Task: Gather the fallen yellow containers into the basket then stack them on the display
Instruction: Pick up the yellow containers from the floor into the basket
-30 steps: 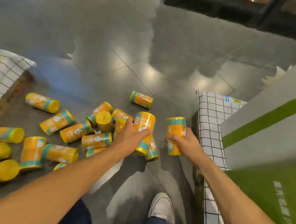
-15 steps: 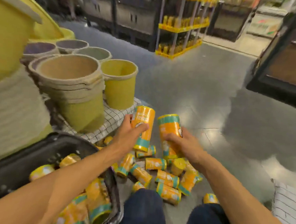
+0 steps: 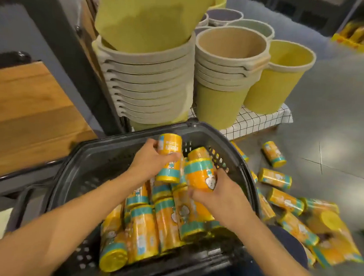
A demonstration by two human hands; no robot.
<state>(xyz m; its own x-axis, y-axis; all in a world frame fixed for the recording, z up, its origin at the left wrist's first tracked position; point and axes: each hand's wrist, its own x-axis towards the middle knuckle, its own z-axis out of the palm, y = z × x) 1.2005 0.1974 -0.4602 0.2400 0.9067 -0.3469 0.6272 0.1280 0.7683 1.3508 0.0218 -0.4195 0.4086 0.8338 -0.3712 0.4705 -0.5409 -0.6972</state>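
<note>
Your left hand [image 3: 151, 163] grips one upright yellow container [image 3: 169, 156] and your right hand [image 3: 220, 195] grips a second container [image 3: 200, 171], both over the black basket [image 3: 111, 163] holding stacked containers [image 3: 145, 227]; fallen containers [image 3: 275, 178] lie on the floor [image 3: 337, 126] right of it.

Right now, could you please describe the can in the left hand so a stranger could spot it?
Find the black basket in front of the stacked buckets. Above it, the left hand grips an upright can; the right hand grips a tilted can beside it.
</note>
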